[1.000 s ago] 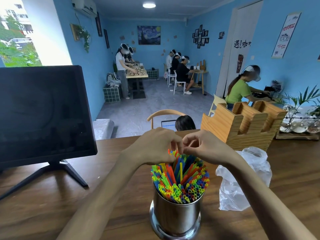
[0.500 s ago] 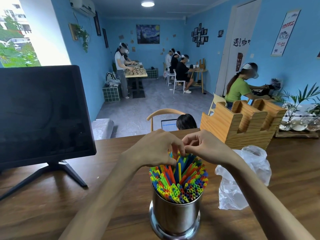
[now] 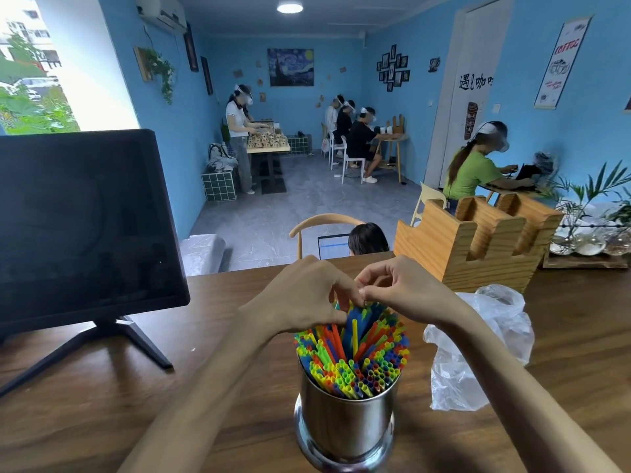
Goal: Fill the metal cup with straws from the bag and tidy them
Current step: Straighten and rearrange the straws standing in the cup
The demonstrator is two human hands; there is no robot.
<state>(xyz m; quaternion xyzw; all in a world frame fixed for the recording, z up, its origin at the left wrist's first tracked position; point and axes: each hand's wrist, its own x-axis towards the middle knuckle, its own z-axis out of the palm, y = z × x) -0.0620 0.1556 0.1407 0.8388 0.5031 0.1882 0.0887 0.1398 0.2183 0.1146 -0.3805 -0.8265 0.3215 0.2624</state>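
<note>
- Head view: shiny cylindrical metal cup (image 3: 345,418) on the brown wooden tabletop (image 3: 102,404), packed with upright multicoloured plastic straws (image 3: 351,353).
- Left hand (image 3: 304,295) and right hand (image 3: 406,288): each grip pinches the far straw tips.
- Crumpled clear plastic bag (image 3: 478,346) lies beside the cup, seemingly empty.
- Likely tidying; next, level the tips.

Room evenly bright. Window (image 3: 34,63) far left blown out white; round ceiling lamp (image 3: 289,8) lit. Soft shadows and dull sheen on table (image 3: 85,404). Wide-angle bowing at edges. Far figures blurred; metal cup (image 3: 345,428) shows glare streaks.
</note>
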